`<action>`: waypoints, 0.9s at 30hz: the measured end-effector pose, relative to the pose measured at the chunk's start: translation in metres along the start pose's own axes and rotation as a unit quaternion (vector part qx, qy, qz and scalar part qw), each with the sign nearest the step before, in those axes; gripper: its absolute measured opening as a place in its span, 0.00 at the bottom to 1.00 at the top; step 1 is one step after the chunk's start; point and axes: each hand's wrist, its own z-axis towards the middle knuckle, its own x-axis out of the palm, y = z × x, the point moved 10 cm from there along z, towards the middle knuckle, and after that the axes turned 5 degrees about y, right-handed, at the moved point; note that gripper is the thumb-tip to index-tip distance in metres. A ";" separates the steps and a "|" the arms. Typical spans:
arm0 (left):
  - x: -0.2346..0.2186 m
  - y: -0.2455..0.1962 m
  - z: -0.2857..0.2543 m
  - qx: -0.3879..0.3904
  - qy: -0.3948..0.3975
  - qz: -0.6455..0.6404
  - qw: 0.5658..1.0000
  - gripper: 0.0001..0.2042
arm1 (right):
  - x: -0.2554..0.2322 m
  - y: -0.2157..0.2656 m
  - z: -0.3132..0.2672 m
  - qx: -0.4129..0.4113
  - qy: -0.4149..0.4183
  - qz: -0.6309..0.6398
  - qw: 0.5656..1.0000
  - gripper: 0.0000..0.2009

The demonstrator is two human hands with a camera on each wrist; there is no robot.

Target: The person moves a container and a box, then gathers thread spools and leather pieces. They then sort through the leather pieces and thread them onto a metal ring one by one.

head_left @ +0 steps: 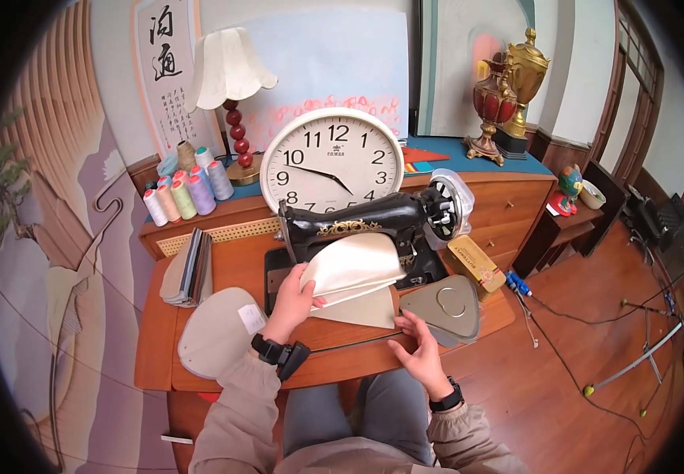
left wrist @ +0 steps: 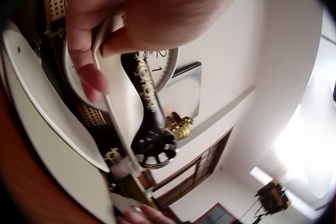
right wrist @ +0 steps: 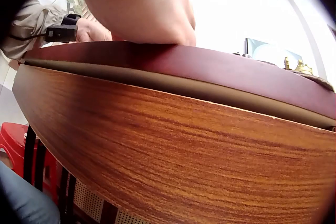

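My left hand [head_left: 293, 299] grips the lower left edge of a glossy cream panel with a rounded top [head_left: 355, 262], tilted up in front of the black sewing machine [head_left: 338, 224]. In the left wrist view, thumb and fingers pinch the edge of that cream panel [left wrist: 116, 85]. A flat beige panel [head_left: 361, 310] lies beneath it on the wooden table. My right hand [head_left: 422, 359] is at the table's front edge, fingers loosely bent and holding nothing. Its fingertips are close to a grey-beige rounded panel [head_left: 425, 308] bearing a metal ring [head_left: 451, 302].
Left on the table [head_left: 342, 341] are a large rounded beige panel [head_left: 214, 336] with a paper label and a standing stack of panels [head_left: 190, 268]. A yellow tin [head_left: 474, 265] sits right of the machine. Behind stand thread spools [head_left: 192, 193], a clock [head_left: 332, 162] and a lamp [head_left: 233, 71].
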 end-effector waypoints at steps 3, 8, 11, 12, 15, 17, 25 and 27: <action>0.002 -0.046 -0.033 0.195 -0.118 0.460 0.858 0.25 | -0.001 0.000 0.000 -0.005 -0.001 0.013 1.000 0.33; -0.016 -0.060 -0.102 0.173 -0.130 0.498 0.840 0.19 | 0.001 0.002 -0.001 0.017 0.014 0.004 1.000 0.32; -0.054 -0.044 -0.146 0.137 -0.170 0.532 0.818 0.20 | 0.002 0.001 0.000 0.014 0.016 0.011 1.000 0.31; -0.067 -0.034 -0.158 0.126 -0.176 0.534 0.818 0.20 | 0.001 0.002 0.000 0.007 0.006 0.007 1.000 0.31; -0.091 -0.008 -0.186 0.090 -0.171 0.508 0.839 0.21 | 0.001 0.002 0.000 0.021 0.006 0.005 1.000 0.30; -0.097 -0.001 -0.193 0.085 -0.177 0.499 0.844 0.21 | 0.002 0.000 0.000 0.025 0.003 0.003 1.000 0.29; -0.084 -0.012 -0.194 0.096 -0.133 0.535 0.829 0.16 | 0.005 0.002 0.001 0.040 0.016 -0.019 0.999 0.27; -0.086 -0.008 -0.196 0.102 -0.138 0.522 0.835 0.14 | 0.006 -0.001 0.001 0.043 0.018 -0.021 0.999 0.27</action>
